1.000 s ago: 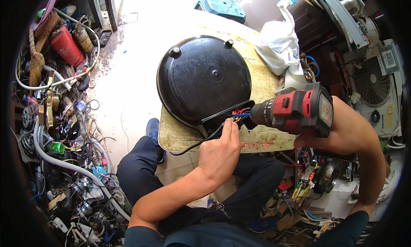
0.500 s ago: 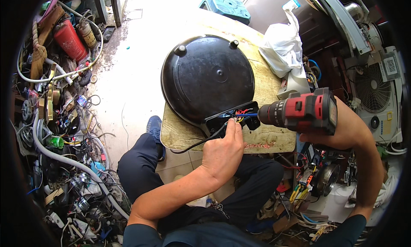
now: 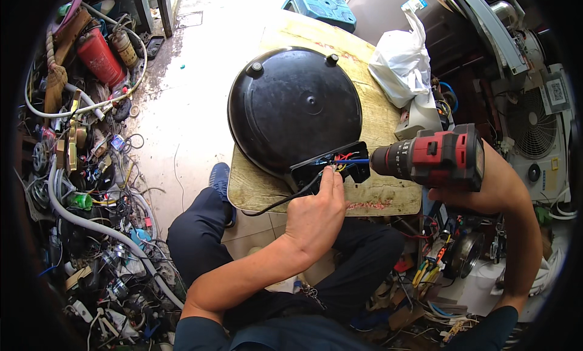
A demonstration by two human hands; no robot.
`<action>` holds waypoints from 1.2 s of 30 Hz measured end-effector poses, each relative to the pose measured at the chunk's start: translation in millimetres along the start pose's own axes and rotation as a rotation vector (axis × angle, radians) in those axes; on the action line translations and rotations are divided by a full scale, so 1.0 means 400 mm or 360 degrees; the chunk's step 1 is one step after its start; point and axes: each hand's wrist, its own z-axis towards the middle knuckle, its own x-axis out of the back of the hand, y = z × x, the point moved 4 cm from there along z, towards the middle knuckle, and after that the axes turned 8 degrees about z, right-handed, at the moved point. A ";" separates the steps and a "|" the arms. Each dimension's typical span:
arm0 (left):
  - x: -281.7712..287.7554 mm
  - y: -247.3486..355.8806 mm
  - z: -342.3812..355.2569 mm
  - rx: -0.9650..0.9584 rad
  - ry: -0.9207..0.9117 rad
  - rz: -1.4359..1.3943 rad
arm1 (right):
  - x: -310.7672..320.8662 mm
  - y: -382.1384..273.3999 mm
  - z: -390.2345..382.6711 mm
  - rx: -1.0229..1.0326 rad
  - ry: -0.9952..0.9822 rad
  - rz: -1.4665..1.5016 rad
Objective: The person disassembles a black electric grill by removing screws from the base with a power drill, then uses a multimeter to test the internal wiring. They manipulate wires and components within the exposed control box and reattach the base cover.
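Observation:
A round black appliance shell [image 3: 297, 108] lies with its footed underside up on the wooden table. At its near right edge, an open wiring compartment [image 3: 356, 179] shows red and yellow wires [image 3: 346, 159]. My left hand [image 3: 316, 214] reaches in from below, index and middle fingers stretched together with tips at the compartment; what they pinch there is too small to make out. A black cord [image 3: 273, 207] runs out beside these fingers. My right hand [image 3: 467, 199] grips a red and black cordless drill [image 3: 431, 158] held level. Its long blue bit [image 3: 358, 161] points left into the compartment.
The worn yellow table [image 3: 388, 196] carries a white plastic bag [image 3: 401, 68] at the right. Beyond it stands a blue plastic stool [image 3: 320, 9]. Loose cables and parts heap on the left floor, near a red fire extinguisher [image 3: 100, 56]. Tools [image 3: 431, 266] lie at lower right.
The drill and my right hand have shifted slightly right, and the bit with them. My left hand stays at the compartment.

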 end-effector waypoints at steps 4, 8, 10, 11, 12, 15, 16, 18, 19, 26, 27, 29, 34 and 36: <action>-0.005 0.001 -0.002 -0.0003 0.0014 -0.0001 | 0.001 0.003 -0.001 -0.0006 0.0001 0.0018; -0.005 0.003 -0.002 0.0023 -0.0012 0.0007 | -0.005 0.014 0.006 0.0066 -0.0028 0.0031; -0.006 0.003 -0.003 0.0033 -0.0006 0.0005 | -0.006 0.016 0.006 0.0071 -0.0039 0.0030; -0.006 0.002 -0.004 0.0039 -0.0003 0.0005 | -0.008 0.013 0.007 0.0031 -0.0045 0.0048; -0.001 0.004 -0.001 0.0030 0.0004 -0.0027 | -0.005 0.009 0.000 -0.0022 -0.0041 0.0061; 0.009 0.005 0.004 0.0014 0.0021 -0.0094 | -0.002 0.007 -0.011 -0.0005 -0.0058 -0.0022; 0.009 0.003 0.004 0.0016 0.0022 -0.0097 | -0.002 0.008 -0.009 0.0034 -0.0051 -0.0035; 0.009 0.002 0.004 -0.0004 0.0024 -0.0072 | -0.007 0.002 -0.004 0.0168 0.0010 -0.0033; 0.009 0.003 0.004 -0.0026 0.0024 -0.0042 | -0.009 0.002 -0.004 0.0094 -0.0027 -0.0050; -0.003 -0.006 -0.009 -0.0021 0.0053 0.0055 | -0.014 -0.017 0.008 0.0084 -0.0057 -0.0119; 0.000 -0.011 -0.012 -0.0008 0.0060 0.0094 | -0.020 -0.022 0.015 0.0172 -0.0023 -0.0078; 0.009 -0.025 -0.021 0.0031 0.0071 0.0187 | -0.028 -0.027 0.034 0.0158 -0.0034 0.0020; -0.014 0.027 -0.006 -0.0083 0.0105 0.0114 | -0.003 -0.036 -0.023 -0.0021 -0.0028 -0.0019; -0.011 -0.003 -0.015 -0.0017 0.0100 0.0207 | -0.014 -0.026 0.014 0.0054 -0.0091 -0.0026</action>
